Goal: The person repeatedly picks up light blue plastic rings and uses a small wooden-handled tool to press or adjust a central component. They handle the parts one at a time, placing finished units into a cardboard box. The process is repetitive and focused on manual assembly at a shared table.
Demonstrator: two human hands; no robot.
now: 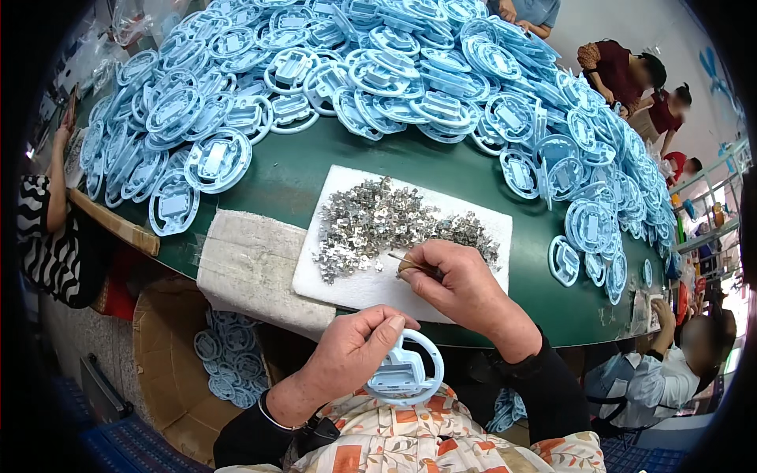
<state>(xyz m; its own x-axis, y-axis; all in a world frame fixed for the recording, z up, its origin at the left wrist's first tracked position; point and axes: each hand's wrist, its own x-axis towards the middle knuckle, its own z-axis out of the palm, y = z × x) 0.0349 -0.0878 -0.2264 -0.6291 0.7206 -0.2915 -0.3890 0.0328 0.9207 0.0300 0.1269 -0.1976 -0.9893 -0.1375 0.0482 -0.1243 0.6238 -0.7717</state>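
My left hand [351, 351] has its fingers closed around a light blue ring-shaped plastic part [404, 377], held over my lap just below the near edge of the white foam pad [359, 288], while my right hand [465, 288] rests on the pad's near side with its fingers pinched shut on thin tweezers [412, 262] whose tips point left at the pile of small metal clips [378, 221] lying on the pad. The pad sits on the green tabletop [292, 173], a folded grey cloth [252, 264] touching its left edge, a big heap of matching blue parts [378, 71] beyond it, and a cardboard box [169, 370] with more blue parts below-left of it.
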